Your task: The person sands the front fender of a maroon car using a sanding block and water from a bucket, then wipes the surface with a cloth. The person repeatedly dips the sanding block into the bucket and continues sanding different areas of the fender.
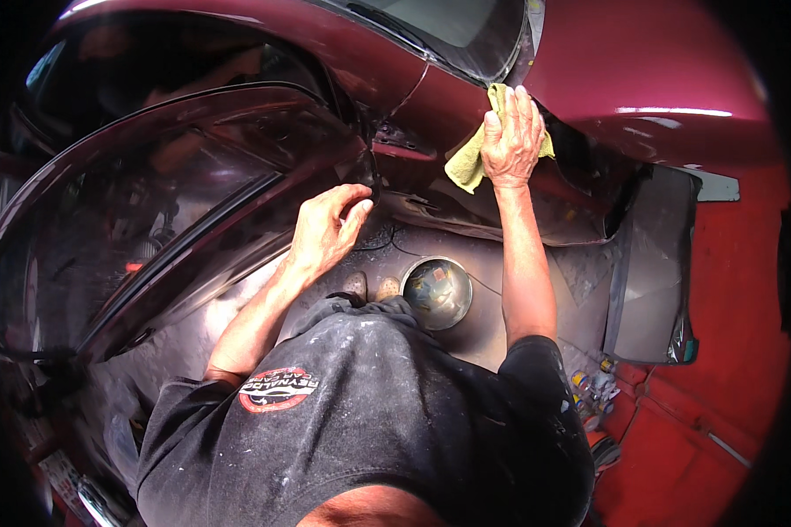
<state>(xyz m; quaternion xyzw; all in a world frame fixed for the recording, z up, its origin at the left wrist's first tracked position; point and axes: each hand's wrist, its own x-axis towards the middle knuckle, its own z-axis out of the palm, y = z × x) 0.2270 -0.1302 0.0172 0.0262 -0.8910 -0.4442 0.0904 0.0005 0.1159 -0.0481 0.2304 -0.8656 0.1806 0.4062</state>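
Observation:
My right hand presses a crumpled yellow cloth on the maroon car body, beside a dark gap near the base of the windshield, its fingers laid over the cloth. My left hand is beside the inner end of the open maroon door, fingers loosely curved with the thumb apart; whether the fingertips touch the door edge I cannot tell. The door's glossy dark surface fills much of the left side.
A round metal container sits by my shoes. A grey padded mat lies at right beside a red surface. Several small cans and items are at lower right. A maroon panel curves across the upper right.

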